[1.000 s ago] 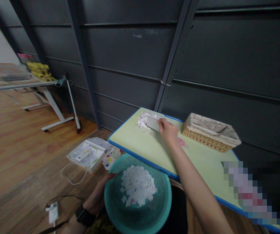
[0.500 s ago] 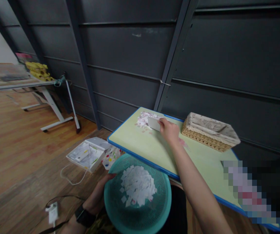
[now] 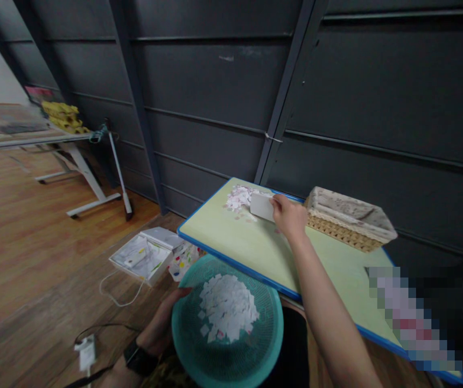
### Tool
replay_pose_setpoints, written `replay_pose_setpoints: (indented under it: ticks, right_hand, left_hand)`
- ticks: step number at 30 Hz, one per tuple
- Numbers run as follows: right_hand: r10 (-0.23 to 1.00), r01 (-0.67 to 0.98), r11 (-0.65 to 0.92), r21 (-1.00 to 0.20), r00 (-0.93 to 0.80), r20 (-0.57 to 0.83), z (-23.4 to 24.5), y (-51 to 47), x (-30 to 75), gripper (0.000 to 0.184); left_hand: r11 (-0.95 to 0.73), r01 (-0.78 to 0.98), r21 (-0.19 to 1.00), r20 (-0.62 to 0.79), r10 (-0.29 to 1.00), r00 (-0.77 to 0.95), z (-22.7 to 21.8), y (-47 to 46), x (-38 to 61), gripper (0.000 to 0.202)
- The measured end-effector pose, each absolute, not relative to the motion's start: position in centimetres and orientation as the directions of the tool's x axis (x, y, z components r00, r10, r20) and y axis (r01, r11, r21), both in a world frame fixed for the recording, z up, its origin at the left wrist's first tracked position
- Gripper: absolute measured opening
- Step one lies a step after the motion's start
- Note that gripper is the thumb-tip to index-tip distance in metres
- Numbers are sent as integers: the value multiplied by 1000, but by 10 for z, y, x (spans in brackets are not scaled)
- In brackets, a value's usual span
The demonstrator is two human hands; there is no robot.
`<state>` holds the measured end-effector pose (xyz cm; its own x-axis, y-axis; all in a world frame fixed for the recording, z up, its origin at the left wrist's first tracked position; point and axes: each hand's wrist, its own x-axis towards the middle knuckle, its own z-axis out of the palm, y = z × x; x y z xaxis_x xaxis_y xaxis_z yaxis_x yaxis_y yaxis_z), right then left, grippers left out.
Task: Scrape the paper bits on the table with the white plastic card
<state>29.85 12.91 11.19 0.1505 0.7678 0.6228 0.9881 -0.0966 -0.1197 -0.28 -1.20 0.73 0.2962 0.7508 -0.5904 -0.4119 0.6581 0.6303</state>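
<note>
My left hand grips the left rim of a teal plastic colander, which sits below the table's front edge. Inside it lies a heap of small white paper scraps. Out over the pale green table with a blue edge, my right hand pinches a flat white card. The card stands tilted on the tabletop. Just left of it is a pile of white and pinkish paper scraps, partly hidden behind the card.
A lined wicker basket stands at the table's back right. On the floor to the left are an open white box and a white power adapter with cords. A second table holds yellow egg trays. A dark panelled wall rises behind.
My right hand and the card have moved a little to the right, away from the pile of scraps. The left hand and the colander have stayed in place.
</note>
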Motion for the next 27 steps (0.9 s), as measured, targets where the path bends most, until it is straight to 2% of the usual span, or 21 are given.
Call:
replay_pose_setpoints:
  ticks: [6, 14, 19, 27]
  right_hand:
    - [795, 985, -136, -109, 174, 581, 117, 126, 297, 31]
    - [788, 976, -139, -170, 213, 577, 125, 123, 310, 33]
    - [759, 958, -140, -252, 267, 593, 126, 124, 318, 35]
    - [771, 946, -115, -303, 278, 573, 121, 128, 310, 34]
  left_hand:
    - [659, -427, 619, -587, 749, 306, 5, -12, -4, 23]
    - [673, -439, 596, -623, 732, 276, 4, -12, -3, 26]
    - [677, -441, 589, -620, 729, 290, 4, -10, -3, 26]
    - [644, -433, 630, -573, 762, 300, 8, -11, -2, 30]
